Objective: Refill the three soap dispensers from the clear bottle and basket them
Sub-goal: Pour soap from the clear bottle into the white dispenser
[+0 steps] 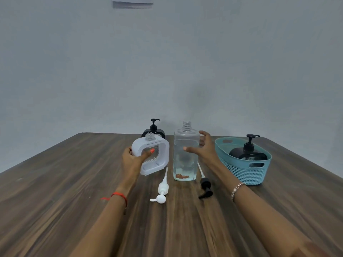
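My left hand (132, 160) grips a white soap dispenser (161, 156) with its neck uncapped, tilted slightly above the table. The tall clear bottle (185, 154) stands upright at the centre, uncapped, partly filled with clear liquid. My right hand (204, 149) is spread around the bottle's right side, fingers apart, thumb in front of it; I cannot tell whether it touches. A black dispenser (153, 129) stands behind the white one. Another black dispenser (248, 153) sits inside the teal basket (246, 173) at the right.
A white pump head (161, 190) lies on the wooden table (74, 182) in front of the white dispenser. A black pump head (205, 184) lies right of the clear bottle's base. A grey wall rises behind the table's far edge.
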Demonstrator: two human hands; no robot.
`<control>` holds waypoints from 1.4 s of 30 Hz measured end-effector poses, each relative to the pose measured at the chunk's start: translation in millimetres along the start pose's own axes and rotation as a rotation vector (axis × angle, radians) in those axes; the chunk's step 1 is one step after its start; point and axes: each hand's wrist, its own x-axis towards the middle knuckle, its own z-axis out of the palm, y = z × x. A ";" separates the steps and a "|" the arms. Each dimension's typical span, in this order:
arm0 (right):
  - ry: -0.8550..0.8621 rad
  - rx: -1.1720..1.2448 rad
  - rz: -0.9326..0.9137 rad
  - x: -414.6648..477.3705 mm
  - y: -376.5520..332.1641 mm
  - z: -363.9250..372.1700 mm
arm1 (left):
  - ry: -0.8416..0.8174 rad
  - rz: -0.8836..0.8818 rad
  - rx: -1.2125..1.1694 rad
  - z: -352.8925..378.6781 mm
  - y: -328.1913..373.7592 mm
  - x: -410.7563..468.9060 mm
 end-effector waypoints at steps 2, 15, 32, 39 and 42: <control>-0.086 0.054 0.086 4.7 4.9 2.9 | 0.009 0.022 0.006 3.4 -0.3 0.9; 0.102 -0.156 -0.013 7.2 5.3 19.8 | 0.048 0.056 0.122 13.9 -0.4 3.6; 0.013 -0.681 -0.290 -10.8 -65.3 -5.9 | 0.094 0.149 0.200 28.5 25.3 -20.1; -0.064 -0.926 -0.266 -25.8 -73.4 -13.9 | 0.082 0.146 0.202 33.4 28.5 -39.4; -0.088 -0.982 -0.272 -28.7 -79.7 -18.8 | 0.075 0.142 0.196 33.8 30.9 -45.3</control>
